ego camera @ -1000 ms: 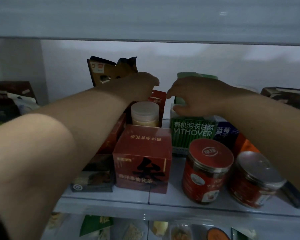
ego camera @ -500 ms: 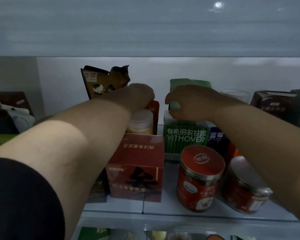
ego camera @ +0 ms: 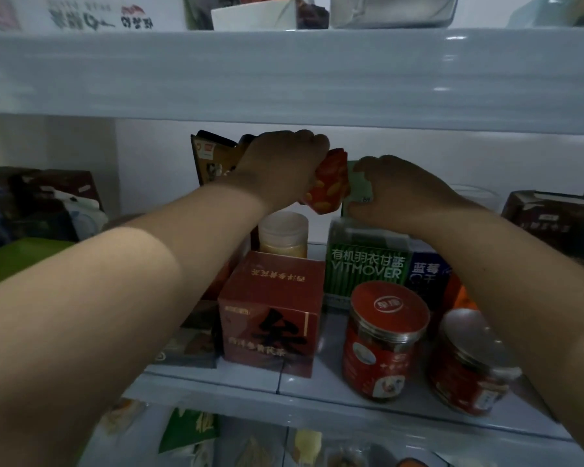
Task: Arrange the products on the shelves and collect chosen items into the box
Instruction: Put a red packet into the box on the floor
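Two bare forearms of mine reach in over the front lip of the shelf [ego camera: 216, 382]. Nearest that lip stand a dark red box [ego camera: 270, 318] with a big black character on its face, a jar with a red lid [ego camera: 385, 338] just right of it, and a second jar with a silvery lid [ego camera: 469, 362] further right, partly under my right arm. Behind the red-lidded jar sits a green VITMOVER box [ego camera: 364, 264], with a blue box [ego camera: 425, 274] touching its right side. Behind the dark red box stands a small pale jar [ego camera: 284, 234] with a cream lid.

Deeper in, my left hand [ego camera: 284, 166] has its fingers curled round a red packet [ego camera: 327, 185] printed with yellow pieces, holding it tilted in the air above the pale jar, off the shelf. My right hand [ego camera: 402, 193] grips a light green pack [ego camera: 358, 187] that stands upright above the back of the VITMOVER box. The two packs are edge to edge; I cannot tell whether they touch.

Behind my left hand a brown bag [ego camera: 209, 160] stands against the white back wall. A dark box [ego camera: 550, 217] sits far right, and the upper shelf [ego camera: 284, 72] runs across overhead.
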The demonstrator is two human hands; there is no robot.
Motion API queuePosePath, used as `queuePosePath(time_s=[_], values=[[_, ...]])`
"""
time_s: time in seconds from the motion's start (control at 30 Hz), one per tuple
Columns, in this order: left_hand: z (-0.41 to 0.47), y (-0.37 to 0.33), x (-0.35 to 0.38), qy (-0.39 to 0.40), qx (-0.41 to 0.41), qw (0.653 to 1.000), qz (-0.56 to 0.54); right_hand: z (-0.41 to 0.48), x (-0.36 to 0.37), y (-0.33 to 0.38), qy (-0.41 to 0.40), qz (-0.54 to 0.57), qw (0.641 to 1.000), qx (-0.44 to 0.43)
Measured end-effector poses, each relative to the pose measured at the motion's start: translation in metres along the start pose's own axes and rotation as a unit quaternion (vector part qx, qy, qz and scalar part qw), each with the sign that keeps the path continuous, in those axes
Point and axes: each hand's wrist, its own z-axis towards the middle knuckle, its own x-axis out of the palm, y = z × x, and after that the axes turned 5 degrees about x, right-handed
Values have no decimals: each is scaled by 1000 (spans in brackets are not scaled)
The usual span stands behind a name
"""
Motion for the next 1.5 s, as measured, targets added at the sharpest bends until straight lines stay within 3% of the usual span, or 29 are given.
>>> queuePosePath(time_s=[0.07, 0.2, 0.3, 0.47, 0.73, 0.83, 0.93, 1.03, 1.23, 1.37, 1.5], values=[[-16, -6, -10, -46, -23, 998, 46, 0, 3, 3, 2, 40, 999, 3], [-57, -21, -27, -219, -17, 970, 101, -14, 1, 20, 12, 131, 991, -21], [-90, -31, -41, -268, 11, 961, 73, -37, -1, 36, 13, 149, 987, -55], [-139, -29, -74, -264, 21, 963, -44, -97, 1, 60, -41, 249, 965, -69], [-266, -11, -94, -235, -83, 928, -276, -177, 18, 118, -35, 403, 913, 54], [-321, -26, -71, -154, -151, 878, -427, -209, 36, 146, -11, 521, 849, 87], [-359, -51, -45, -52, -183, 818, -544, -243, 67, 177, 33, 537, 832, 136], [-386, -77, -21, 2, -198, 763, -615, -275, 100, 203, 64, 524, 826, 196], [-414, -115, 2, 56, -243, 714, -654, -316, 130, 216, 59, 506, 837, 200], [-417, -134, 10, 52, -294, 627, -720, -328, 135, 209, 109, 486, 857, 129], [-410, -151, 12, 33, -321, 577, -750, -334, 138, 184, 138, 584, 789, 134]])
